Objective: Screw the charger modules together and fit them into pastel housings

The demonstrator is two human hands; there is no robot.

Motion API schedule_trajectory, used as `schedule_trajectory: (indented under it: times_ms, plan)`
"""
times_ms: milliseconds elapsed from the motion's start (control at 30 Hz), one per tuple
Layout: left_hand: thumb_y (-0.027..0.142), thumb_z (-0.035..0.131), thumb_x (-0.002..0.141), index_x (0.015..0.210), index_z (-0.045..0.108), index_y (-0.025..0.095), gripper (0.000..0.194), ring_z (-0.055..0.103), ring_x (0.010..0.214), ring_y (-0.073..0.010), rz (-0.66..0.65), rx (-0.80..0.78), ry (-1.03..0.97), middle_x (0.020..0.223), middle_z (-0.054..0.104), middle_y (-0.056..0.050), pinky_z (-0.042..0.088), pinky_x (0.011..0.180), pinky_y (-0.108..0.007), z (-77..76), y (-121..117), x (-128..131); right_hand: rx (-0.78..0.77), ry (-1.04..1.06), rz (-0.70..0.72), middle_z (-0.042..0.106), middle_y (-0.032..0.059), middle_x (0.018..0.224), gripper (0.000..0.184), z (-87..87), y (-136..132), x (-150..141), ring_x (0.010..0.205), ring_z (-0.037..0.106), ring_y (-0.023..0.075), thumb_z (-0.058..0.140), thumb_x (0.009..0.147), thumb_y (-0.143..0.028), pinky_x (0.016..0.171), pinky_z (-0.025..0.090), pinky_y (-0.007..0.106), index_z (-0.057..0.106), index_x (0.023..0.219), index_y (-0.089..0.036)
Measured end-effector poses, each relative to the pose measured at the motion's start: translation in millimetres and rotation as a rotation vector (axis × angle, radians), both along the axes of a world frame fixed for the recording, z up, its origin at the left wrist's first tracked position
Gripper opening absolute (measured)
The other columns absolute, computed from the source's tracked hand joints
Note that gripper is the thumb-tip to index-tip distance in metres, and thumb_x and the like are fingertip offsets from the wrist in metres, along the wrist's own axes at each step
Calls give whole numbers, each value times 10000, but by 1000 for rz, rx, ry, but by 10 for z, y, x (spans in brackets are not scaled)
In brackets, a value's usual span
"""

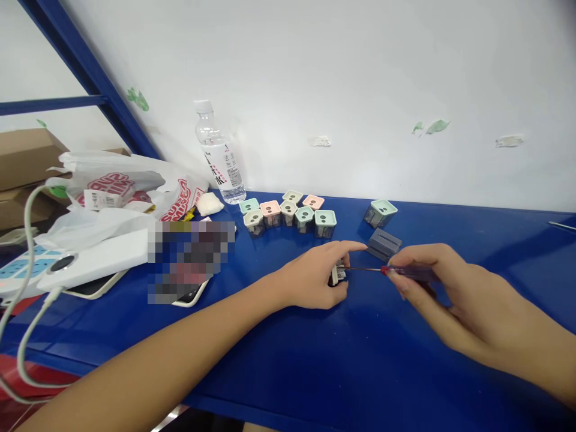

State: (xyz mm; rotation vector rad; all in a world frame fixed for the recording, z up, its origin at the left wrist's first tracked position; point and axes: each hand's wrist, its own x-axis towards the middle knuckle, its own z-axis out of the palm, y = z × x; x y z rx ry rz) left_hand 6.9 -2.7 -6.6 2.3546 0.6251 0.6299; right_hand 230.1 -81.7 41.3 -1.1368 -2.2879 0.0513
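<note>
My left hand (310,279) rests on the blue table, its fingers closed around a pencil sharpener top (341,273) with a metal part facing right. In my right hand (463,306) is a screwdriver (416,273) with a dark red, see-through handle. Its thin shaft points left, and the tip reaches the metal part of the sharpener top. Just beyond my left fingertips lies a dark grey see-through sharpener box (384,243) on its side. A mint-topped pencil sharpener (380,213) stands behind it. Several more sharpeners (324,223) in mint, pink and cream stand grouped further left.
A water bottle (220,159) stands near the white wall. Left are a plastic bag (135,180), a white device (99,258) with cables, and a phone (193,295) beside a blurred patch. Cardboard boxes (27,156) sit far left. A thin metal rod (562,226) lies far right.
</note>
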Motion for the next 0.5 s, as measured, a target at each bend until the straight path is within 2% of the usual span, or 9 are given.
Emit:
schedule_trajectory:
  times_ms: [133, 200, 333, 433, 500]
  plan:
    - [151, 575, 778, 1416, 436, 160, 653, 631, 1032, -249, -12, 0, -7, 1113, 636, -104, 521, 924, -406, -18, 1, 0, 181, -117, 19, 582, -52, 501, 288, 11, 36, 6, 324, 533, 160, 438, 1032, -493, 348, 370, 284, 506, 871, -264]
    - [156, 574, 784, 1416, 431, 175, 649, 629, 1032, -241, -10, -3, -5, 1114, 633, -95, 518, 931, -402, -20, 1, 1, 233, -166, 12, 596, -39, 507, 311, 42, 43, -4, 347, 566, 170, 384, 1049, -476, 363, 393, 286, 519, 875, -256]
    - [168, 570, 793, 1425, 423, 181, 649, 632, 1016, -236, 1, -7, 27, 1132, 626, -95, 523, 911, -392, -5, -1, 3, 152, -114, -83, 687, 0, 646, 251, 66, 30, -41, 430, 634, 155, 333, 1051, -338, 408, 448, 256, 547, 1049, -207]
    - [161, 565, 787, 1431, 425, 165, 660, 631, 1040, -242, -1, -2, 40, 1143, 628, -101, 520, 923, -390, 7, -4, -1, 104, -57, -97, 620, -55, 556, 185, 13, 33, -42, 357, 567, 124, 408, 1044, -343, 372, 396, 231, 536, 977, -228]
    - [150, 561, 782, 1431, 430, 161, 662, 627, 1064, -242, -2, -3, 45, 1147, 630, -100, 510, 955, -388, 9, -4, -5, 151, -71, -106, 594, -66, 509, 243, -23, 42, -25, 329, 552, 124, 411, 1055, -396, 356, 361, 238, 529, 919, -234]
